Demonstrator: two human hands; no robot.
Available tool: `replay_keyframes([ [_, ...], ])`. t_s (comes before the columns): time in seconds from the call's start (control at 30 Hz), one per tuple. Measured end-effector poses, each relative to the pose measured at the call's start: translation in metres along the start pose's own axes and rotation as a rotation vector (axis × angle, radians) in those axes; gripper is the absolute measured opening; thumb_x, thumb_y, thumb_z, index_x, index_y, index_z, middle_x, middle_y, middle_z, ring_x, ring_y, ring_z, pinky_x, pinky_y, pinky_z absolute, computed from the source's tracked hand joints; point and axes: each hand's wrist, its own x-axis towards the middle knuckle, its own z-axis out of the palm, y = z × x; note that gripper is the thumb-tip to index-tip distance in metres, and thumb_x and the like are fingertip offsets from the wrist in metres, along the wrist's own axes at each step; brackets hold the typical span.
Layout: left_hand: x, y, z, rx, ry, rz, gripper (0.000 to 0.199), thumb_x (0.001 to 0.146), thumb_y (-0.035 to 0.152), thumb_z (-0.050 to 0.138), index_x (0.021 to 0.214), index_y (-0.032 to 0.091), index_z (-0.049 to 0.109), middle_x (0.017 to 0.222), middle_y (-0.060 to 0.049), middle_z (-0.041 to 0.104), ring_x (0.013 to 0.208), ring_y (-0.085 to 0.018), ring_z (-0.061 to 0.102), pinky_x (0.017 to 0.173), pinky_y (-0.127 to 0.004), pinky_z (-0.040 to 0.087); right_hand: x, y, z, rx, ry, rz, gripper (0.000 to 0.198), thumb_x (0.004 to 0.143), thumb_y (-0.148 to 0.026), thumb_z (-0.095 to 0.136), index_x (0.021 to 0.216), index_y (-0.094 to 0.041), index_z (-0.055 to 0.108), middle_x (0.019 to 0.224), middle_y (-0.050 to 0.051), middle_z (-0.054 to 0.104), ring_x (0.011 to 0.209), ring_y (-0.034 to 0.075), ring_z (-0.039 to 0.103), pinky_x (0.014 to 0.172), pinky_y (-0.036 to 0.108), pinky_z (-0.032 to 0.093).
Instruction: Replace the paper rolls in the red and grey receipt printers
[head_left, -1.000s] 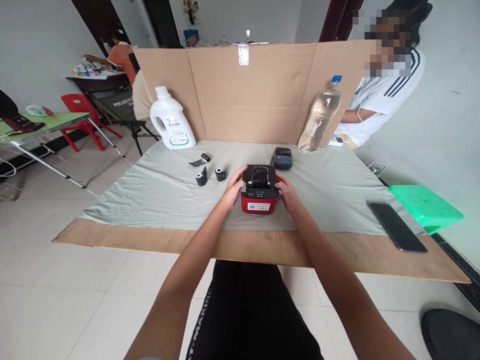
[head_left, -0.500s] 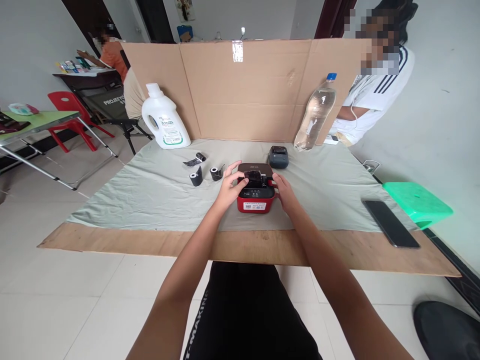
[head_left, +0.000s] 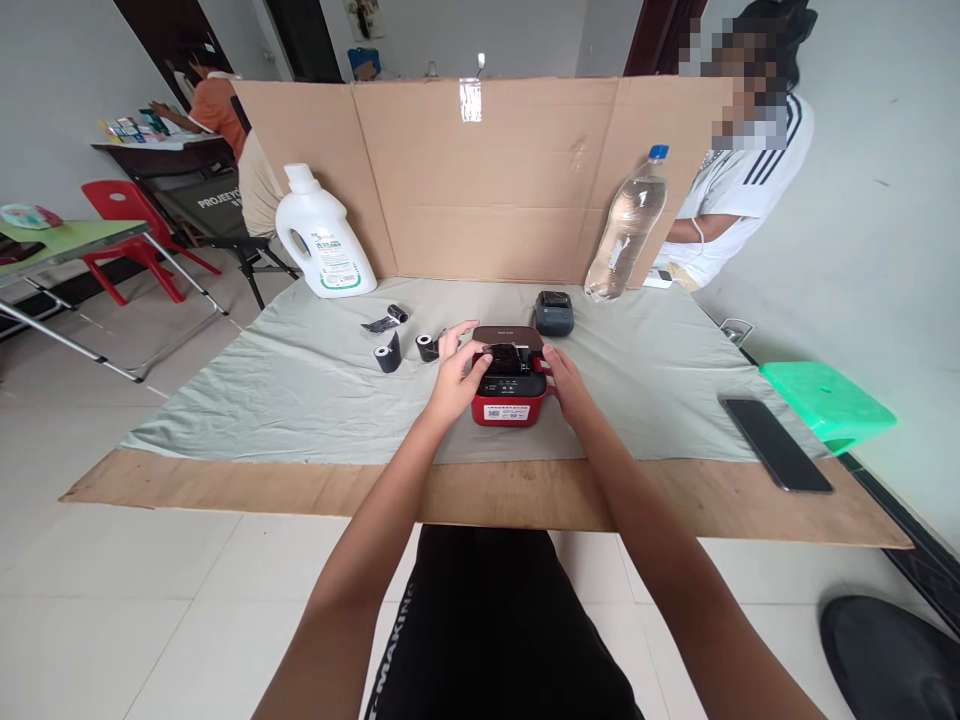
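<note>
A small red and black label printer (head_left: pixel 505 410) stands on the cloth in front of me, its brown lid (head_left: pixel 507 338) at the back. My left hand (head_left: pixel 455 380) is at its left top edge, thumb and forefinger pinched on a glossy dark strip (head_left: pixel 500 357) in the printer's opening; the other fingers are raised. Against the printer's right side rests my right hand (head_left: pixel 568 383), gripping it, with some fingers hidden. To the left lie a black label roll (head_left: pixel 388 355), a second label roll (head_left: pixel 427 348) partly behind my left hand, and a third roll (head_left: pixel 397 314) with its strip unrolled.
Behind the printer sits a small dark printer (head_left: pixel 554 314). A white jug (head_left: pixel 325 240) and a clear water bottle (head_left: pixel 627 225) lean against a cardboard screen (head_left: pixel 487 180). A phone (head_left: pixel 776 445) lies at right, near a green stool (head_left: pixel 829 400). Two people are beyond the table.
The whole view has shifted slightly left. Both hands keep nearly the same places on the printer, and the dark strip stays in its opening.
</note>
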Motion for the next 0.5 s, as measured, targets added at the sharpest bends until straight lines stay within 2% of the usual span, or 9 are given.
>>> replay_keyframes([
  [0.23,-0.001,0.004,0.000,-0.048,0.004,0.006,0.029,0.099,0.048,0.058,0.098,0.025,0.076,0.153,-0.008,0.051,0.147,-0.029,0.039,0.126,-0.047,0.030,0.000,0.001,0.000,-0.001,0.001,-0.001,0.067,0.078,-0.079,0.064,0.120,-0.027,0.068,0.131,0.006,0.069,0.113,0.024,0.066,0.067,0.025,0.052],
  [0.37,0.001,0.002,0.000,-0.196,-0.004,-0.112,0.041,0.098,0.058,0.056,0.100,0.024,0.080,0.162,-0.006,0.044,0.149,-0.031,0.039,0.128,-0.047,0.028,0.001,0.000,-0.001,0.006,-0.007,0.010,0.062,0.079,-0.073,0.064,0.121,-0.028,0.067,0.132,0.005,0.068,0.113,0.023,0.065,0.069,0.025,0.051],
  [0.43,0.003,-0.003,0.002,-0.287,0.006,-0.216,0.041,0.098,0.058,0.057,0.113,0.026,0.078,0.164,-0.005,0.040,0.151,-0.031,0.038,0.128,-0.046,0.029,0.001,-0.001,-0.002,0.011,-0.011,0.016,0.057,0.079,-0.067,0.065,0.121,-0.028,0.067,0.130,0.005,0.069,0.114,0.024,0.065,0.070,0.026,0.051],
  [0.5,0.004,-0.008,0.006,-0.378,0.022,-0.332,0.045,0.095,0.051,0.063,0.134,0.030,0.068,0.166,-0.004,0.039,0.153,-0.030,0.038,0.127,-0.043,0.032,0.000,-0.002,-0.002,0.017,-0.014,0.017,0.052,0.079,-0.059,0.065,0.120,-0.028,0.067,0.127,0.005,0.070,0.115,0.025,0.064,0.071,0.027,0.051],
])
